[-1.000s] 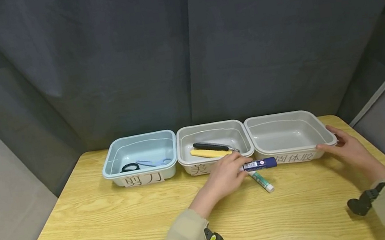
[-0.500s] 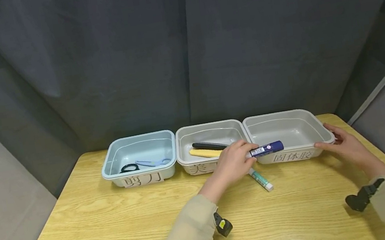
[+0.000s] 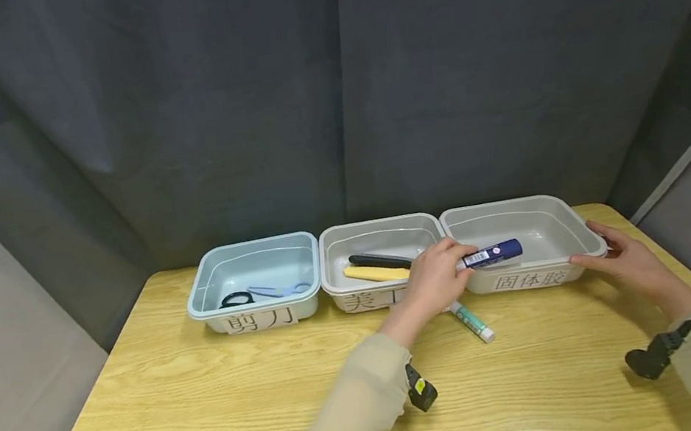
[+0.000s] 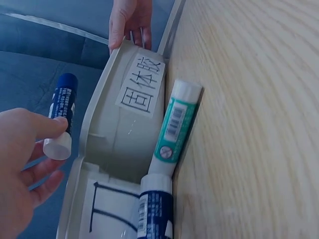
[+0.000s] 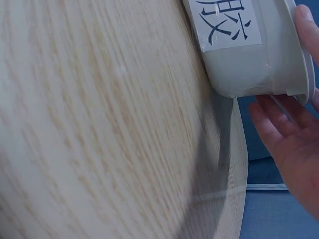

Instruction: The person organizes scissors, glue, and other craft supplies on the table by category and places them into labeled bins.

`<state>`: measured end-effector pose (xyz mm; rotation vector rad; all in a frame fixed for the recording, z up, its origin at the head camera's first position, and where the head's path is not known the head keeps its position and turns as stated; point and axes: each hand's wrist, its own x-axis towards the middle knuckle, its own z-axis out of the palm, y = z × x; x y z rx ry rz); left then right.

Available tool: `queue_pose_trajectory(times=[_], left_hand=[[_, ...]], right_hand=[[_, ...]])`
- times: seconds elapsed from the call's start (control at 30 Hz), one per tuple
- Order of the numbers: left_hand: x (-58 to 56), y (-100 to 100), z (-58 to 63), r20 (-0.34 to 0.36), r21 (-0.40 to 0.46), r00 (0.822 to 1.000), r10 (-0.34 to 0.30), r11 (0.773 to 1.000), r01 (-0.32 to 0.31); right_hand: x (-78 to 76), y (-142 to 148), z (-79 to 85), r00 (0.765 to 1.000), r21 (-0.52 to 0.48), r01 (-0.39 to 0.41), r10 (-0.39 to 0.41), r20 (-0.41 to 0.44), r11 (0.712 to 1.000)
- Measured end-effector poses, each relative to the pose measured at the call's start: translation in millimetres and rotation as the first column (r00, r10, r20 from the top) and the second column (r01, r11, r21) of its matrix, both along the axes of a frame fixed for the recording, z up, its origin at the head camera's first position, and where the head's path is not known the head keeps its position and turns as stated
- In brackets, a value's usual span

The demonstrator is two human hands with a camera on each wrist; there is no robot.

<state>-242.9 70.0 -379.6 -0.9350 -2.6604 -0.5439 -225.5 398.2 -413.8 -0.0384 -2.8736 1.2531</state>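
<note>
My left hand (image 3: 438, 277) pinches a dark blue glue stick (image 3: 494, 253) by its white end, between thumb and fingers. The stick lies nearly level across the front rim of the right grey bin (image 3: 531, 268). At that bin's right front corner my right hand (image 3: 628, 270) grips the rim, thumb in front and fingers round the side; the right wrist view shows this hand (image 5: 294, 134) too. Below the left hand a green and white glue stick (image 3: 472, 323) lies on the table. A second blue glue stick (image 4: 155, 206) shows beside it in the left wrist view, hidden from the head view.
The middle grey bin (image 3: 380, 224) holds a yellow utility knife (image 3: 376, 273) and a black one (image 3: 381, 261). A light blue bin (image 3: 249, 246) on the left contains black-handled scissors (image 3: 236, 299) and blue scissors (image 3: 279, 290). A dark curtain (image 3: 328, 99) hangs behind the wooden table (image 3: 213, 406).
My left hand has moved right and slightly up with the blue glue stick, from in front of the middle bin to the right bin's front rim. The right hand stays on the bin's corner.
</note>
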Motion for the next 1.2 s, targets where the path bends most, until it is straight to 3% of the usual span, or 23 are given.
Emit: queue_pose_trajectory(times=[0.2,0.5,0.67,1.2], left_hand=[[-2.4,12.6,3.1,-0.013,-0.009,1.0,0.003,1.0,-0.003],[-8.6,33.7,15.3,-0.022,-0.13,1.0,0.0,0.992,-0.003],[-11.2,42.9,18.4,-0.033,-0.149,0.999,0.002,0.989,-0.007],[-17.6,53.1,-1.7,-0.002,0.012,0.999,0.044,0.999,-0.044]], right_hand=[[2.1,1.4,1.9,1.0,-0.003,0.01,-0.01,-0.002,1.0],[2.8,1.8,3.1,1.0,-0.015,0.007,-0.007,-0.014,1.0],[2.3,1.3,2.4,1.0,-0.004,0.015,-0.015,-0.007,1.0],[3.7,-4.5,0.3,0.999,-0.008,0.032,-0.031,0.019,0.999]])
